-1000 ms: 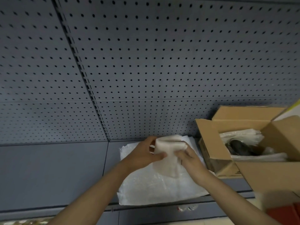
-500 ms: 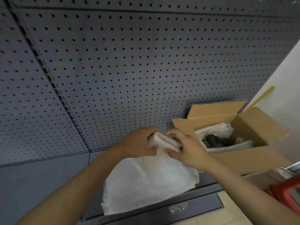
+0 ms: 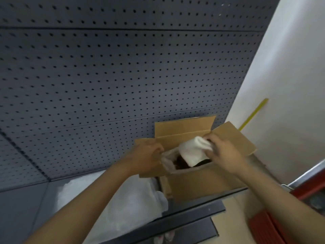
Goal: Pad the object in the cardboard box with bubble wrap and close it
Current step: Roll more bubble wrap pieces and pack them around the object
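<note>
The open brown cardboard box (image 3: 198, 180) sits at the grey shelf's (image 3: 22, 208) right end, against the perforated grey back panel (image 3: 123, 76); a flat stack of clear bubble wrap sheets (image 3: 112, 205) lies left of it.

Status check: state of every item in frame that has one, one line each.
cardboard box: open, flaps up or spread outward
folded bubble wrap: held over the box opening, lower end inside
dark object: in the box, partly covered, padding along the sides
left hand: fingers curled over the box's left flap
right hand: grips the folded wrap
bubble wrap sheets: lying loose on the shelf, left of the box
</note>
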Motion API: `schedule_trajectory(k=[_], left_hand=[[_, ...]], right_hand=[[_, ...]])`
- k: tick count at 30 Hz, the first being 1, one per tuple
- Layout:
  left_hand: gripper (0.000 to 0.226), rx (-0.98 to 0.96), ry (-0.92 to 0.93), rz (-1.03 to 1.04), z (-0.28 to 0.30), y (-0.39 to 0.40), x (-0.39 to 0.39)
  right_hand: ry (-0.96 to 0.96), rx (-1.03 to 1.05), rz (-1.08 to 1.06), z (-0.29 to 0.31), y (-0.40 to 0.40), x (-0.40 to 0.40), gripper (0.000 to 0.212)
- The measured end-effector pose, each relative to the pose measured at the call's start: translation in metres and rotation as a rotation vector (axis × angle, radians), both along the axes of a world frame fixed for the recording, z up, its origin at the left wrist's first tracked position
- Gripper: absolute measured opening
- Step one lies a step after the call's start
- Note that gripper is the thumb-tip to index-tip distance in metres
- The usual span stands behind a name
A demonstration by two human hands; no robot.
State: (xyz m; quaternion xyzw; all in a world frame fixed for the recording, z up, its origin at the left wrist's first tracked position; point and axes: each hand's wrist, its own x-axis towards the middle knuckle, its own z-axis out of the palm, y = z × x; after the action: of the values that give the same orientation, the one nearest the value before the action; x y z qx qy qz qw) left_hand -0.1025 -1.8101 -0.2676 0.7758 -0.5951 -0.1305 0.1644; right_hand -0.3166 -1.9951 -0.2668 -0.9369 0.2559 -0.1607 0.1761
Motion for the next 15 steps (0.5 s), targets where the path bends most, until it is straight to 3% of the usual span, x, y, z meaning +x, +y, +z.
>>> schedule_trajectory(k=[7, 15], left_hand=[[0.015, 0.084, -0.068, 0.066, -0.022, -0.029, -0.020], [0.023, 0.066, -0.120, 0.049, -0.021, -0.049, 0.016]], right_hand=[[0.332, -0.227, -0.026, -0.017, -0.081, 0.006, 0.032], [0.708, -0.270, 0.046, -0.049, -0.112, 0.049, 0.038]])
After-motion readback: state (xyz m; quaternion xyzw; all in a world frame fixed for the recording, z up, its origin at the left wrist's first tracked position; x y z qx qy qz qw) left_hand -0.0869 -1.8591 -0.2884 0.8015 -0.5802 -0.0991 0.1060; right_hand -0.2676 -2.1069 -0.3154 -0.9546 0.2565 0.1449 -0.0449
